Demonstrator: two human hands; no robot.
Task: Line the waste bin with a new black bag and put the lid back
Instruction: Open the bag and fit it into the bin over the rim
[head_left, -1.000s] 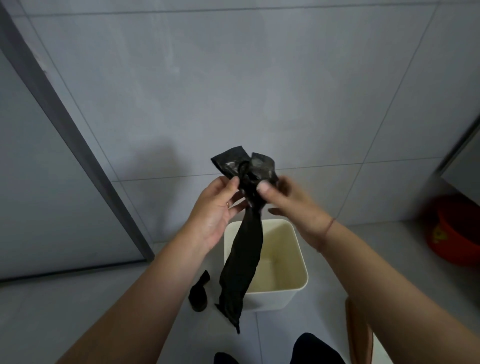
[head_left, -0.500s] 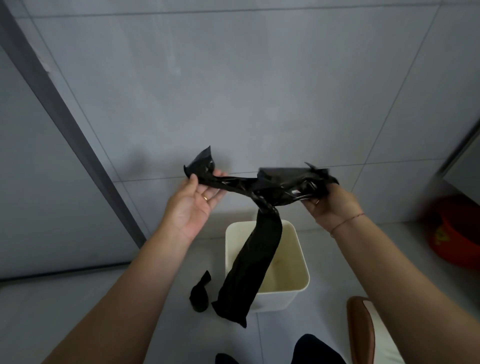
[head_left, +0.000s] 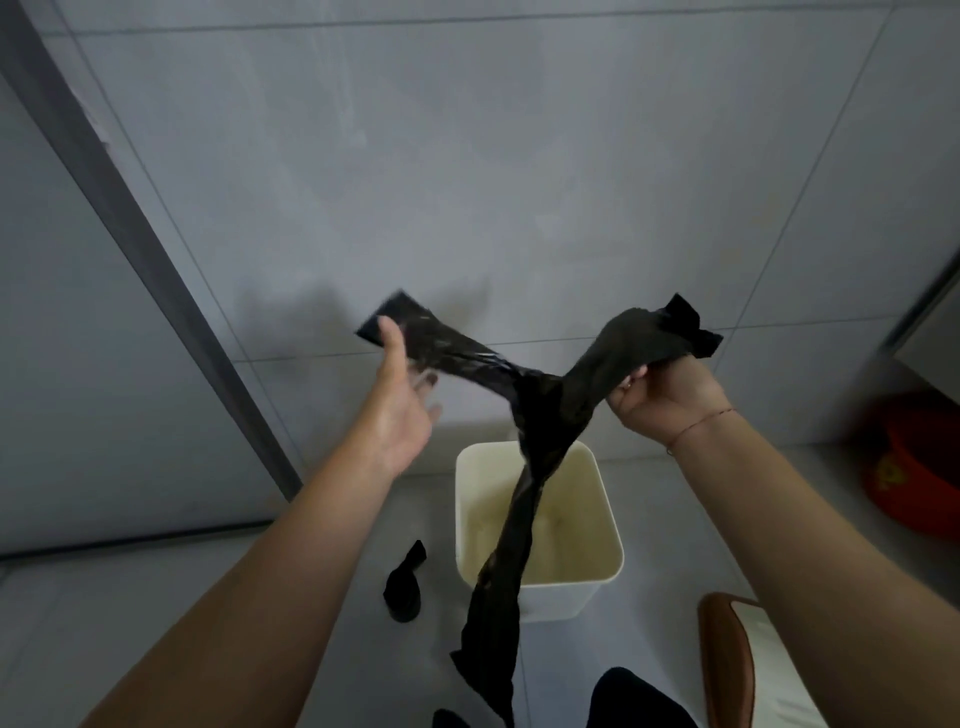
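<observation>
A black plastic bag (head_left: 540, 400) is stretched in a Y shape in front of me, above the bin. My left hand (head_left: 402, 410) grips its left top corner with the thumb up. My right hand (head_left: 662, 395) clutches the right top corner in a fist. The bag's twisted lower part hangs down past the front rim of the cream square waste bin (head_left: 608, 582), which stands open and unlined on the floor. A brown-and-white lid (head_left: 727, 660) lies on the floor at the lower right.
A small roll of black bags (head_left: 405, 587) lies on the grey floor left of the bin. A red basin (head_left: 914, 467) sits by the right wall. Grey tiled wall behind the bin; a dark door frame (head_left: 130, 228) slants at the left.
My hands have pulled apart from together at the bag's top, spreading its two upper corners sideways and upward. The hanging tail has swung a little over the bin.
</observation>
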